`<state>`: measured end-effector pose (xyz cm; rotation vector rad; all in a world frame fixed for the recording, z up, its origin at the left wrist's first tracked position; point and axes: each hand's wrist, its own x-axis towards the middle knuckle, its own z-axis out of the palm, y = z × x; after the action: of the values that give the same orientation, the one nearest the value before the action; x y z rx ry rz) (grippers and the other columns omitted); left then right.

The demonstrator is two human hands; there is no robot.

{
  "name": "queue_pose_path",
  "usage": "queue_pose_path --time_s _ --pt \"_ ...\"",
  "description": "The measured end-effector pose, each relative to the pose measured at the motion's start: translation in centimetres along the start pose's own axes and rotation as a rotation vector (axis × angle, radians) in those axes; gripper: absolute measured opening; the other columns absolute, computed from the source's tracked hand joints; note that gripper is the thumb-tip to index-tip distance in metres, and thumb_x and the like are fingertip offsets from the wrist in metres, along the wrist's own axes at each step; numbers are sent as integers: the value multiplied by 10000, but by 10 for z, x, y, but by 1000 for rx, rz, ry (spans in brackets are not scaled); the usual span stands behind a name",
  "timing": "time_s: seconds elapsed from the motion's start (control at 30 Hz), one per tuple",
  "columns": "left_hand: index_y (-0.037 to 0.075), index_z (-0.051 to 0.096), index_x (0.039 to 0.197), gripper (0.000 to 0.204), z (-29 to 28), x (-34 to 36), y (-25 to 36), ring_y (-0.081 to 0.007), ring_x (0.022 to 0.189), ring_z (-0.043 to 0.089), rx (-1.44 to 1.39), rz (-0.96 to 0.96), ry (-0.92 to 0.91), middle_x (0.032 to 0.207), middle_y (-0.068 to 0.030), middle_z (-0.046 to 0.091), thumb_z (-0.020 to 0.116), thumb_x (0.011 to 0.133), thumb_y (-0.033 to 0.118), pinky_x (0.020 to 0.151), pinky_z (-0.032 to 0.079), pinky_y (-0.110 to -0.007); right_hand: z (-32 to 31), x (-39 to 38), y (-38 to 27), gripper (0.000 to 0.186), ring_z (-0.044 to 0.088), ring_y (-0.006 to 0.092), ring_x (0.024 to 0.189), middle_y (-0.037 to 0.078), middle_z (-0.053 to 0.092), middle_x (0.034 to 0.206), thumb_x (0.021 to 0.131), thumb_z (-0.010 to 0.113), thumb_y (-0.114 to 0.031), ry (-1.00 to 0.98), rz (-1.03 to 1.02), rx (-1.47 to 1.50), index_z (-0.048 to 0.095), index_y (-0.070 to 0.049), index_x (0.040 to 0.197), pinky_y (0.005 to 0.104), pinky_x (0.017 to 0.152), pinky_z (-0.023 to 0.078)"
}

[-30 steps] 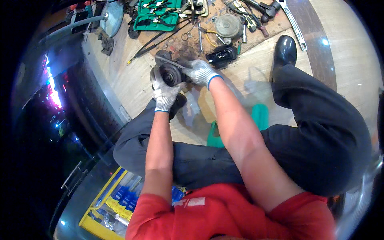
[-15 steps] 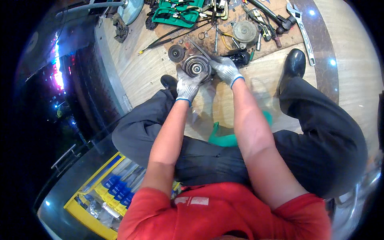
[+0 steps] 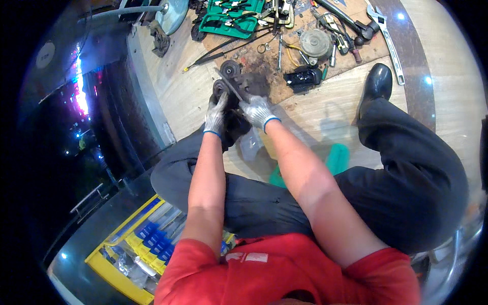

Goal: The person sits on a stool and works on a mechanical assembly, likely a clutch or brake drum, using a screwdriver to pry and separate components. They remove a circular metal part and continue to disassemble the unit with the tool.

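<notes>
Curling around a dark ringed part [image 3: 220,89], the gloved left hand [image 3: 215,116] grips it low, over the floor [image 3: 173,86], just in front of the person's lower leg. The gloved right hand [image 3: 257,110] is closed on the near end of a flat metal bar [image 3: 227,83], which slants away up and to the left, its far end crossing over the ringed part – whether the two touch, I cannot tell. Some fingertips on both hands are hidden, so the exact hold is unclear.

Just beyond the ringed part, a small dark wheel [image 3: 230,68] lies flat. A dark, grimy metal housing [image 3: 254,84] sits close by, above the right hand, partly covered by it; I cannot tell whether that hand touches it too.

Farther off, a stained brown sheet [image 3: 348,67] covers part of the floor. On it lie a round grey disc-shaped part [image 3: 315,44] and a hammer [image 3: 367,32], while a black boxy part [image 3: 303,78] sits at the sheet's near edge. An open green case [image 3: 244,28] with pliers is at the top, and a long thin black rod [image 3: 223,51] with a yellow tip slants below it. To the right, a big adjustable wrench [image 3: 394,51] lies along the sheet's side – beyond the person's black shoe [image 3: 379,84].
</notes>
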<state>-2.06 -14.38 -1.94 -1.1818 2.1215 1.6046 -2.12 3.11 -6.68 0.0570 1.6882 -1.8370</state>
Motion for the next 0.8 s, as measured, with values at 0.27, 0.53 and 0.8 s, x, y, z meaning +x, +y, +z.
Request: queue_pose_path --time_s 0.27,0.53,0.8 --pt "138 495 1432 700 -5 36 7 -282 975 679 2 -106 30 1201 -123 646 660 917 583 804 582 -436 -10 6 11 395 636 447 1055 257 682 1142 941 565 -311 -62 52 22 669 -84 1247 480 929 501" --pt "-43 445 1386 867 2 76 38 -289 990 686 280 -48 206 1185 -218 638 779 831 533 793 581 -443 -50 11 12 368 663 394 975 235 708 1047 919 609 -289 42 158 167 691 -86 1215 459 874 515" --pt "13 411 1464 839 -27 67 47 -294 1032 682 -17 -217 -144 1262 -216 628 854 799 268 879 586 -469 -48 0 -2 361 695 332 787 205 723 926 949 570 -326 -16 151 205 699 -126 1221 423 689 552"
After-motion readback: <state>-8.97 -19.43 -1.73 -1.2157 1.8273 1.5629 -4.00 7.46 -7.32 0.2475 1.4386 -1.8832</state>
